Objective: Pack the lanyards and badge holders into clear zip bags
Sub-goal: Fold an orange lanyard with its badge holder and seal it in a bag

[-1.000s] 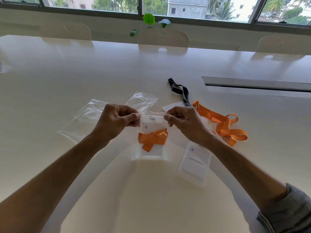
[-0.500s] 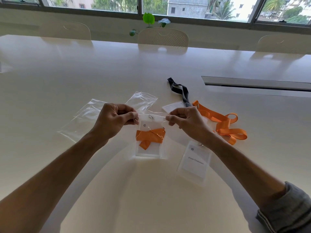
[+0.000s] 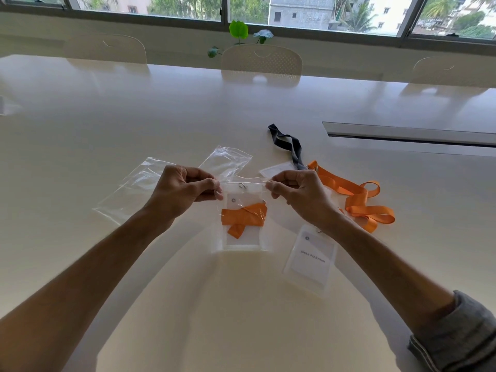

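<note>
Above the near middle of the counter [image 3: 112, 124], one filled zip bag [image 3: 243, 226], holding a folded orange lanyard [image 3: 243, 218] and badge holder, hangs from both grips: left hand [image 3: 185, 193] and right hand [image 3: 300, 196] each pinch a top corner. Left: two empty bags [image 3: 134, 189]. Right: loose orange lanyard [image 3: 359, 200], dark lanyard [image 3: 285, 143], name badge [image 3: 311, 257].

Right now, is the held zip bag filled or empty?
Filled: the held zip bag shows a folded orange lanyard and a badge holder inside. Left hand and right hand pinch its top corners.
</note>
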`<state>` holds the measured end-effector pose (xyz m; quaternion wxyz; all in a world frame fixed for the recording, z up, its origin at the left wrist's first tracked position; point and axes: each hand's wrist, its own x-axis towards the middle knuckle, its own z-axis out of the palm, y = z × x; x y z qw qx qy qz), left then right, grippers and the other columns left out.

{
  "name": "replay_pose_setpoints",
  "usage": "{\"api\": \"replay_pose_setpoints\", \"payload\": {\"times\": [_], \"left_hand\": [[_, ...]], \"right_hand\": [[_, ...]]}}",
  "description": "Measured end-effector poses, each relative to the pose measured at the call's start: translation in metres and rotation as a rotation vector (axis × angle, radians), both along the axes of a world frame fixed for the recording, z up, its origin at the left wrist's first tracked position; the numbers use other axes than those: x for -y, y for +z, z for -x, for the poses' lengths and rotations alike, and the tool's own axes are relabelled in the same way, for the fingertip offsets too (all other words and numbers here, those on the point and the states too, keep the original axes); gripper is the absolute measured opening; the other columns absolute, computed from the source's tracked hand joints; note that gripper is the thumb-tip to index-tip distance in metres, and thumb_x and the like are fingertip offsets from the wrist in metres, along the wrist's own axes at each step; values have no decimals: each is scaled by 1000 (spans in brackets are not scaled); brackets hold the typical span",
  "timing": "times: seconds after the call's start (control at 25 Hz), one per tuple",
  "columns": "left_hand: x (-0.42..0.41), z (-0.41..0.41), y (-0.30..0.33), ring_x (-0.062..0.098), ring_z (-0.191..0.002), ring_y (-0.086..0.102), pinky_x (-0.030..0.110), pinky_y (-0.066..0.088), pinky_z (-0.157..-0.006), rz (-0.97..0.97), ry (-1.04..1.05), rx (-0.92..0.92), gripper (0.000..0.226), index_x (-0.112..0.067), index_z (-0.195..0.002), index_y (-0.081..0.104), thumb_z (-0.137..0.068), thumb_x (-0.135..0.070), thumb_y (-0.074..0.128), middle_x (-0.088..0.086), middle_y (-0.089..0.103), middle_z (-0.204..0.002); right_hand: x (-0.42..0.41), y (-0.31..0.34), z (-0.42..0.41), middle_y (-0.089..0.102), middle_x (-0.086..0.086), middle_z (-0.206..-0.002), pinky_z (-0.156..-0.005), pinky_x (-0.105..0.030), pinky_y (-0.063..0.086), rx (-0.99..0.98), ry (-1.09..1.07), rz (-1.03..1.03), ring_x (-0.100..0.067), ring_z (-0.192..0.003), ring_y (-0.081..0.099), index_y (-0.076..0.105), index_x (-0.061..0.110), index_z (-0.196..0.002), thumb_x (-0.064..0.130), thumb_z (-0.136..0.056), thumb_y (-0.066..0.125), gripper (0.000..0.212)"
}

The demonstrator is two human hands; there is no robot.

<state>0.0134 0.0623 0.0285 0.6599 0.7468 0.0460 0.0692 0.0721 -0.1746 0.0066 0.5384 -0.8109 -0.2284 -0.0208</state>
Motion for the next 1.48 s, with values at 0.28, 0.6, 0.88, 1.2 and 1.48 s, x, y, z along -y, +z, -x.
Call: {"api": "replay_pose_setpoints", "payload": {"times": [0.28, 0.6, 0.88, 1.2, 1.48], "left_hand": [[-1, -1, -2, 22, -64, 71, 23, 58, -66, -20, 8, 24, 5, 6, -82, 71, -83, 3, 67, 16, 73, -72], [0, 0, -3, 23, -66, 71, 23, 57, -64, -43, -38, -4, 6, 3, -82, 73, -83, 0, 69, 18, 73, -74], [1, 1, -4, 20, -63, 71, 19, 56, -61, -86, -45, 26, 9, -3, -80, 73, -86, 0, 67, 17, 72, -73], [4, 1, -4, 21, -71, 74, 19, 56, -63, -53, -47, 6, 4, -3, -85, 73, -85, -4, 69, 11, 75, -78], [-4, -3, -9, 23, -79, 74, 21, 57, -70, 84, -90, -51, 9, -2, -90, 74, -82, -4, 71, 16, 75, -85]], "right_hand": [[3, -3, -2, 73, 16, -72, -57, -12, 45, -48, -20, 31, -3, -70, 68, 71, 37, -77, 41, -81, 69, 6], [-1, -1, 0, 69, 10, -72, -57, -9, 46, -31, 20, 2, 0, -66, 65, 66, 30, -80, 21, -91, 65, 14], [-2, 2, 5, 70, 1, -76, -58, -18, 53, -108, 47, -72, -7, -64, 68, 68, 19, -84, 17, -91, 64, 9], [-2, -1, 4, 70, 10, -68, -52, -10, 45, -95, 69, -69, -3, -55, 62, 72, 25, -83, 20, -88, 68, 8], [-3, -6, 3, 69, 6, -77, -58, -16, 46, -111, -5, -34, -5, -66, 66, 66, 29, -84, 27, -92, 62, 9]]}}
